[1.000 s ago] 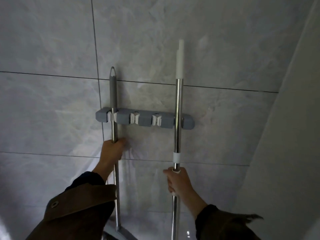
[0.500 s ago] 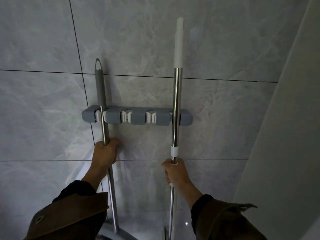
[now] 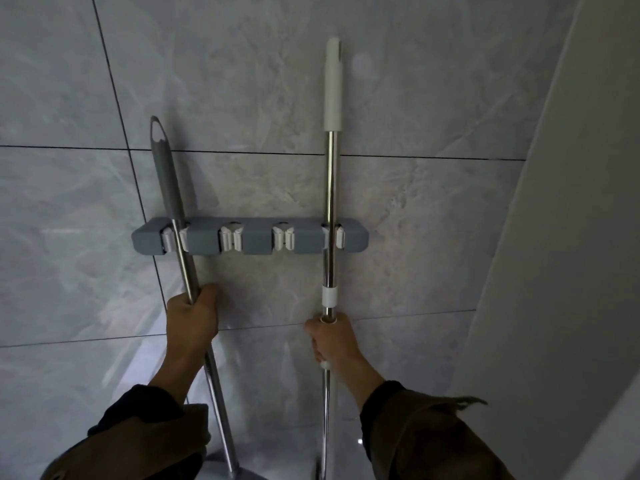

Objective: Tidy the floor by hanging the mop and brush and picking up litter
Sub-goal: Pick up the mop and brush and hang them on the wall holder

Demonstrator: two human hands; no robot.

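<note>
Two long handles stand against the tiled wall, each seated in a clip of the grey wall rack. The left handle has a grey plastic top with a hanging hole and a steel shaft; it sits in the leftmost clip and leans slightly. The right handle has a white plastic top, a steel shaft and a white collar lower down; it sits upright in the rightmost clip. The rack has four white clips: the two outer ones are filled, the two middle ones empty. Which handle is the mop and which the brush cannot be told, as the heads are cut off at the bottom edge.

The left hand has its grip closed around the left shaft below the rack; the right hand has its grip closed around the right shaft just under the collar. Two brown sleeves show. Compared with half a second ago, both hands hold the same places on the shafts, and both handles sit in the same clips.
</note>
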